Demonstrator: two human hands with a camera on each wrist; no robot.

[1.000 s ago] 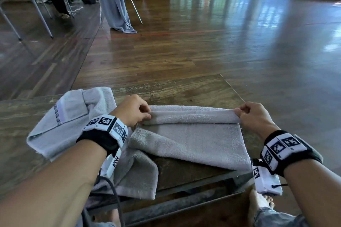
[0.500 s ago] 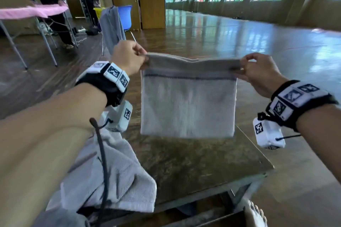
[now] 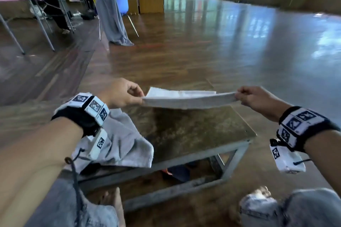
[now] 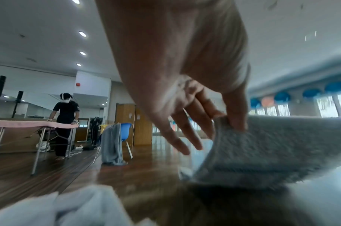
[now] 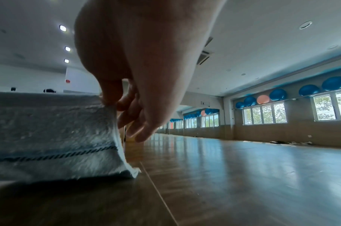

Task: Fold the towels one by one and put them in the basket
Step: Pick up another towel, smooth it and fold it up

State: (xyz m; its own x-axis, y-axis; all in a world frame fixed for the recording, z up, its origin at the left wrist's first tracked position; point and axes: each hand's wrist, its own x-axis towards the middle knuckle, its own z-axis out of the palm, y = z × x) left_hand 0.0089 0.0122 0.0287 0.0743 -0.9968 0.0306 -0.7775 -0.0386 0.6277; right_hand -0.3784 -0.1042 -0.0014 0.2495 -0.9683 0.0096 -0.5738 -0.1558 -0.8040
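Holding one half-folded towel pinched in our left hand and right hand fingers over the bench; second towel unfolded at left; basket unseen.

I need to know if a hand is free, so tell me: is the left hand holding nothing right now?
No, the left hand pinches one end of the folded towel, while the right hand pinches the other end above the table.

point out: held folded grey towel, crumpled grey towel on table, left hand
Held folded grey towel (image 3: pixel 188 100): head view, near folded edge.
Crumpled grey towel on table (image 3: pixel 125 142): head view, middle of heap.
Left hand (image 3: pixel 121 93): head view, back of hand.
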